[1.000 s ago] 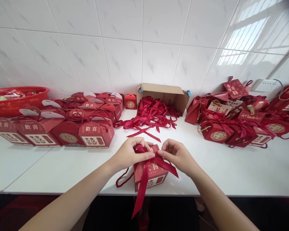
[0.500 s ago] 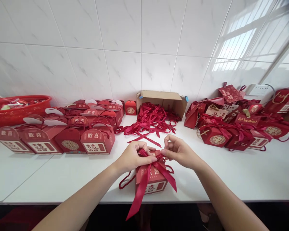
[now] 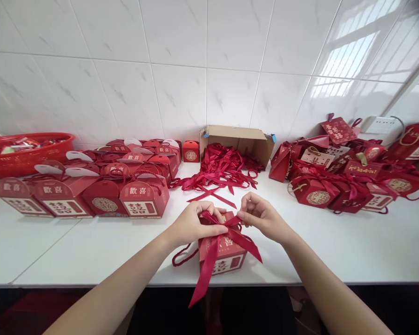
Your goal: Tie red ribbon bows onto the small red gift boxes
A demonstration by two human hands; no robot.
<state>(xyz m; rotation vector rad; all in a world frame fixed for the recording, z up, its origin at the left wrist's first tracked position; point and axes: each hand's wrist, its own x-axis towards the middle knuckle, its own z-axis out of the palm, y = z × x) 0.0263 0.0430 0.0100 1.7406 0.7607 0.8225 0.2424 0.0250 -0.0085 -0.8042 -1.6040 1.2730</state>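
Bright daylight, window glare on the right wall tiles (image 3: 356, 51), wide-angle edge bending, sharp focus

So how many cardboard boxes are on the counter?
1: a brown cardboard box lying on its side against the tiled wall, red ribbons spilling from its mouth. Others could be hidden behind the red gift boxes.

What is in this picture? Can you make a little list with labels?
left hand: left hand pinches the red ribbon on top of the red gift box
right hand: right hand pinches the same ribbon
ribbon tails: hang over the box front, one past the table edge
behind: cardboard box spilling loose ribbons
left side: rows of red boxes, red basket
right side: pile of ribboned boxes
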